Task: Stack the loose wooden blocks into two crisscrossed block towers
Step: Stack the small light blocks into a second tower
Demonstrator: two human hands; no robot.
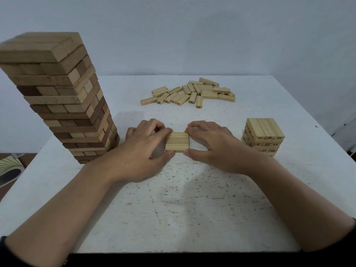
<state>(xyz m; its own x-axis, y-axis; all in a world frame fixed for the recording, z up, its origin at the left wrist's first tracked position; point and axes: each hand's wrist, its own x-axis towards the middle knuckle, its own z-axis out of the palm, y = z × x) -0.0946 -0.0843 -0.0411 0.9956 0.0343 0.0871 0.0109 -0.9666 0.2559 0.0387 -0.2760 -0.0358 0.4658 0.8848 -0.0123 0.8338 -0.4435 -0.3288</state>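
A speckled white desk (192, 209) meets a pale wall (192, 35). Two towers stand on it: a tall tower (63, 105) at the left edge and a short tower (264, 135) near the right. One pile (192, 93) lies by the far edge. Mid-desk, the left hand (142, 149) and right hand (213, 145) pinch one three-block row (177, 142).

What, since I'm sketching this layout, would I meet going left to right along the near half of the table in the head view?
tall dark tower → left hand → block layer → right hand → short pale tower

The tall crisscrossed wooden block tower (57, 97) mixes tan and dark brown. Pale yellow rectangular wooden blocks (192, 93) bear black numbers. The flat white tabletop (192, 199) is speckled black.
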